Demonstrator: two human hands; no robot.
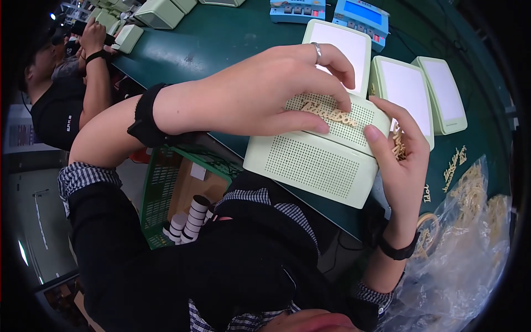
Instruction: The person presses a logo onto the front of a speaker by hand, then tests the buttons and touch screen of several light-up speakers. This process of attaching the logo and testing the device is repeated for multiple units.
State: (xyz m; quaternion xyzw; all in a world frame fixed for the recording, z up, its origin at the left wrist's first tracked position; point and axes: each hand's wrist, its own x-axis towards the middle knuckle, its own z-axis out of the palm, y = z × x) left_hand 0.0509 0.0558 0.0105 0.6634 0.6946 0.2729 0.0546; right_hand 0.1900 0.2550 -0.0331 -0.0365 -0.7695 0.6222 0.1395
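My left hand (276, 83), with a ring on one finger, reaches across from the left. Its thumb and index finger close on a gold script lettering piece (330, 114) lying against the dotted grille of a pale green box (362, 131). At that box's right end, my right hand (404, 141) grips the edge between thumb and fingers. Another gold lettering piece (398, 143) shows by the right palm; whether the hand holds it cannot be made out. A second dotted pale green panel (312, 169) adjoins on the near side; whether it belongs to the same box is unclear.
Pale green boxes with white fronts (401, 88) stand beyond on the green table (188, 50), near blue devices (359, 16). Loose gold lettering (454, 166) and a clear plastic bag (459, 243) lie right. A green crate (157, 193) sits below left. Another person (66, 105) works far left.
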